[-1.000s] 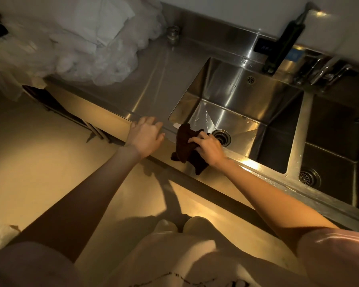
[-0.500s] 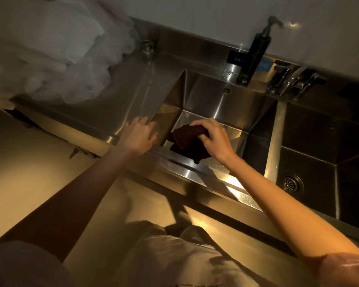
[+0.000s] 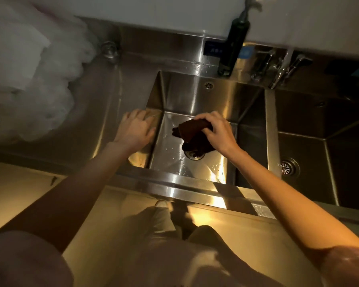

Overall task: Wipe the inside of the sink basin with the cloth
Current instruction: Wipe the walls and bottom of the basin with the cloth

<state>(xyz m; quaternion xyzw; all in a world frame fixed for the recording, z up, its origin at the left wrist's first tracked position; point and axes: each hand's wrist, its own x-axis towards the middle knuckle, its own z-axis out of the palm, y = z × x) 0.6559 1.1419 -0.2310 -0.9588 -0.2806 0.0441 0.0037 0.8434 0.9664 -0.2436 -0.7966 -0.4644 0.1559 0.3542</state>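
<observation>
Cloth: dark, bunched, over basin floor, near centre, just above drain; lower folds hang toward it. Right hand: fingers closed round cloth's top. Left hand: flat, fingers spread, holding nothing, braced on basin's left rim. Floor wet, streaked. Dispenser at back edge; second basin right. Step: wiping appears just begun. Next: press cloth flat, sweep floor, then walls and corners.

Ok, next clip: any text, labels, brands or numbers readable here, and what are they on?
None can be read.
dark label on the backsplash behind the sink basin: faint light marks, too blurred to read.
blue label beside the dark pump bottle: no legible characters.
pump bottle: no visible print.
</observation>
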